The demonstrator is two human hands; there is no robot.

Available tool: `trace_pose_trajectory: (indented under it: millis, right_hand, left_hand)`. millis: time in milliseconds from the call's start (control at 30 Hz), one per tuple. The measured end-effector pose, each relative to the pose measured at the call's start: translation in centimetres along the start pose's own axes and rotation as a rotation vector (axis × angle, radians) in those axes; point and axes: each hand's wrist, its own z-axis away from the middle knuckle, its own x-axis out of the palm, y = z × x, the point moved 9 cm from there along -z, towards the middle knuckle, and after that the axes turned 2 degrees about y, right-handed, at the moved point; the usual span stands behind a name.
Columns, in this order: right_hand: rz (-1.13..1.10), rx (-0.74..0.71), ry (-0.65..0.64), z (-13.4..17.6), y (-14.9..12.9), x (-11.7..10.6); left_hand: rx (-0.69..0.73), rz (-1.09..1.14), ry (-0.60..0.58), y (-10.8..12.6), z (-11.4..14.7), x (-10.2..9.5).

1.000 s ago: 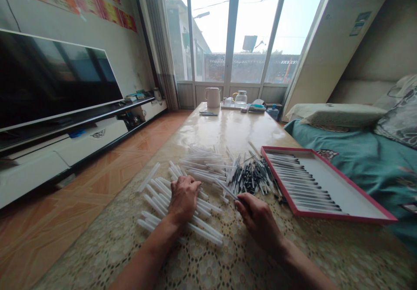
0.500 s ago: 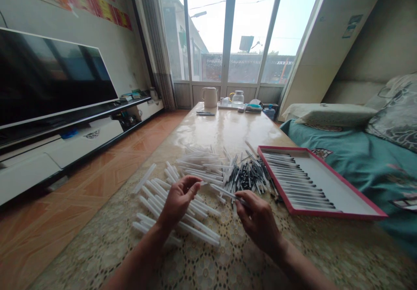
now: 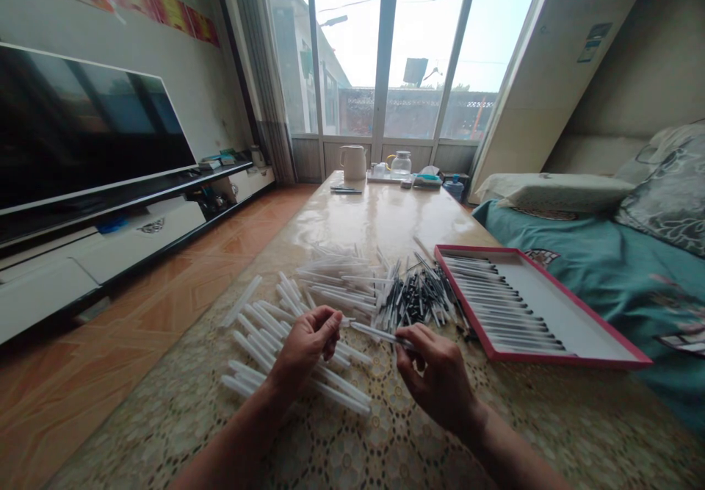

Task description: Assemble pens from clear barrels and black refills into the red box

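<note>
My right hand (image 3: 435, 372) is closed around a slim pen (image 3: 374, 331) with a pale, clear barrel, its tip pointing left. Facing that tip, my left hand (image 3: 311, 339) pinches a small whitish piece (image 3: 346, 322), mostly hidden by the fingers. The piece and the pen tip are very close; whether they touch I cannot tell. Beneath and around my left hand lie many clear white tubes (image 3: 247, 354). Beyond my right hand is a heap of dark and clear thin pen parts (image 3: 421, 295).
To the right stands a shallow red-rimmed box (image 3: 584, 306) holding a row of pens (image 3: 512, 306). More thin whitish pieces (image 3: 335, 277) are piled mid-table. At the table's far end are a jug (image 3: 352, 163), a glass pot (image 3: 401, 163) and a tissue pack (image 3: 427, 180).
My left hand has turned slightly and lowered, its fingers curling closer together around the small piece. The pen in my right hand has shifted slightly left and down, its tip nearer the piece.
</note>
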Motion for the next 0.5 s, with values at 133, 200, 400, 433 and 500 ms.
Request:
trace_pose_trajectory:
  millis: [133,200,400,433,500]
  right_hand:
    - [0.018,-0.019,-0.019,-0.1,-0.2,0.2]
    - [0.031,-0.05,-0.048,-0.1,-0.4,0.5]
    - [0.33,-0.218,-0.145,0.1,-1.2,1.8]
    - [0.377,-0.248,-0.144,0.1,-1.5,1.9]
    - [0.427,-0.299,-0.133,0.0,-2.2,1.9]
  left_hand:
    - [0.011,-0.062,-0.034,0.1,0.0,0.2]
    - [0.026,-0.092,-0.06,0.1,0.0,0.5]
    - [0.047,-0.135,-0.072,-0.4,0.8,1.6]
    - [0.048,-0.148,-0.075,-0.5,1.0,1.8]
    - [0.055,-0.146,-0.073,-0.7,1.3,2.3]
